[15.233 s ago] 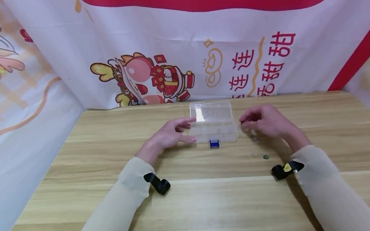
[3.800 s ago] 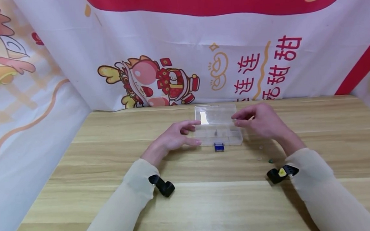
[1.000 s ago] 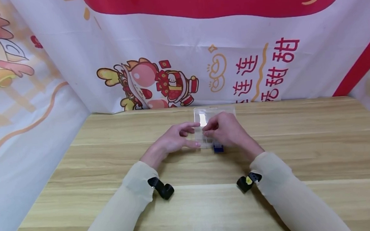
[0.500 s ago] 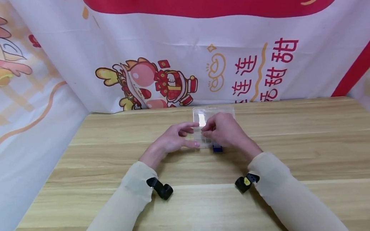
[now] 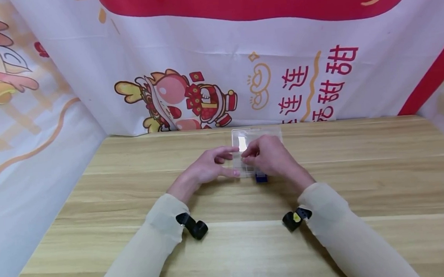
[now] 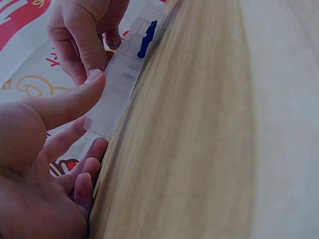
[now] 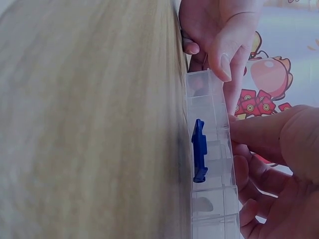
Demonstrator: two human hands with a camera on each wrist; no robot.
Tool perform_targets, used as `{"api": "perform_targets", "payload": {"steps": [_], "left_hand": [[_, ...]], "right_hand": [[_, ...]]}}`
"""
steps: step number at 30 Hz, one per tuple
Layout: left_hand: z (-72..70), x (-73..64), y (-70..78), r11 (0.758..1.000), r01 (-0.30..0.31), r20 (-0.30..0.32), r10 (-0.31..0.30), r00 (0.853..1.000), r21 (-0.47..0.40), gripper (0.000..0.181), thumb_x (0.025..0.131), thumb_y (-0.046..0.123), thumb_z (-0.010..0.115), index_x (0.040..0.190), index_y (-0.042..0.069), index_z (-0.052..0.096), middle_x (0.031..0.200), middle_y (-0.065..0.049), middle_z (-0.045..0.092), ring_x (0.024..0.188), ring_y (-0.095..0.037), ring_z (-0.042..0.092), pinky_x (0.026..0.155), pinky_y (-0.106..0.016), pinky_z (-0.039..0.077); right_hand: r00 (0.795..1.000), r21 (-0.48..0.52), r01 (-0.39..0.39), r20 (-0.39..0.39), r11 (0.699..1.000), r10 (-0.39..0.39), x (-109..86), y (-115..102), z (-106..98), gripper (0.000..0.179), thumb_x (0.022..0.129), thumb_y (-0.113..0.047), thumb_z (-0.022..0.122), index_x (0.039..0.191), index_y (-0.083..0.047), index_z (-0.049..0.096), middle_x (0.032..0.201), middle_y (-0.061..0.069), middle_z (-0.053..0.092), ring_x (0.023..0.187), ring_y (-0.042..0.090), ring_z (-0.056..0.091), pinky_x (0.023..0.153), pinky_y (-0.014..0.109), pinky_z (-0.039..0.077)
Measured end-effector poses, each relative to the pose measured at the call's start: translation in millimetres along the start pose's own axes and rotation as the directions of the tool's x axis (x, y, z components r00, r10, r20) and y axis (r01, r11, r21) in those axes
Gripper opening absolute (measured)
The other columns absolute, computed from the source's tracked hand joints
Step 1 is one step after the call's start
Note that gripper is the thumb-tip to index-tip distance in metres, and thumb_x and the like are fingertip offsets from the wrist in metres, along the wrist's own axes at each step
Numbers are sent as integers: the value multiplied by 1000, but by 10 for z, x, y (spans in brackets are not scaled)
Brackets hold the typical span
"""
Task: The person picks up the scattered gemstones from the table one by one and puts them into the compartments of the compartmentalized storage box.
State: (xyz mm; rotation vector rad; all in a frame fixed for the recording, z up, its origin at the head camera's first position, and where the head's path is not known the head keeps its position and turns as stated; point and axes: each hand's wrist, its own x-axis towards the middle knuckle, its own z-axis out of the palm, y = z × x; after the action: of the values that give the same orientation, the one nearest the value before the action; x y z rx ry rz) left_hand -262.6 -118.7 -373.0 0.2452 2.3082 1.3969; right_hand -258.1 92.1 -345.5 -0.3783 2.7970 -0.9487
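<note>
A clear plastic compartment box (image 7: 199, 112) lies on the table with its lid (image 5: 250, 134) raised toward the back wall and a blue latch (image 5: 261, 178) at the front. My left hand (image 5: 208, 165) is at the box's left end, its thumb and index finger stretched out and touching the edge, the other fingers loosely bent. Over the left compartments is my right hand (image 5: 269, 154), thumb and index finger brought together; what may lie between them is hidden. In the right wrist view, a small pale piece (image 7: 203, 204) sits in a compartment toward the right end.
The wooden table (image 5: 230, 249) ends at a printed cloth backdrop (image 5: 215, 40). Another cloth (image 5: 34, 168) hangs at the left. Black wrist cameras (image 5: 191, 225) sit on both sleeves. My right sleeve (image 5: 327, 204) covers where loose pieces lay earlier.
Since several seconds ago my right hand has gone left, from the box's right end to its left compartments. Over the last second it has hardly moved. My left hand stays put.
</note>
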Motion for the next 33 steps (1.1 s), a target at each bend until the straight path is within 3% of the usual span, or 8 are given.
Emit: {"api": "perform_targets", "payload": {"steps": [18,25,33], "left_hand": [[9,5,3,1000,10,0,-10,1000,2,71,87,25,89,149,38,59,151,-2,58,135,-28,49,118,-50,38],[0,-2,-7,1000,11,-6,-11,1000,7,72,86,25,90,150,36,59,150,-3,59,134,-28,49,117,-49,39],[0,-5,-5,1000,3,-6,-2,1000,15,71,86,26,90,150,36,60,150,-3,59,134,-28,49,117,-50,38]], "right_hand": [[1000,-14,-22,-1,1000,22,-6,-9,0,17,97,-20,78,113,-14,81,100,2,75,89,19,65,79,32,54],[1000,-13,18,-21,1000,-19,-2,-2,22,18,96,-19,79,113,-13,82,96,2,75,86,18,65,77,31,54],[999,-11,36,-32,999,-36,-45,5,-52,18,97,-22,78,114,-16,81,100,0,74,94,20,65,83,34,55]]}}
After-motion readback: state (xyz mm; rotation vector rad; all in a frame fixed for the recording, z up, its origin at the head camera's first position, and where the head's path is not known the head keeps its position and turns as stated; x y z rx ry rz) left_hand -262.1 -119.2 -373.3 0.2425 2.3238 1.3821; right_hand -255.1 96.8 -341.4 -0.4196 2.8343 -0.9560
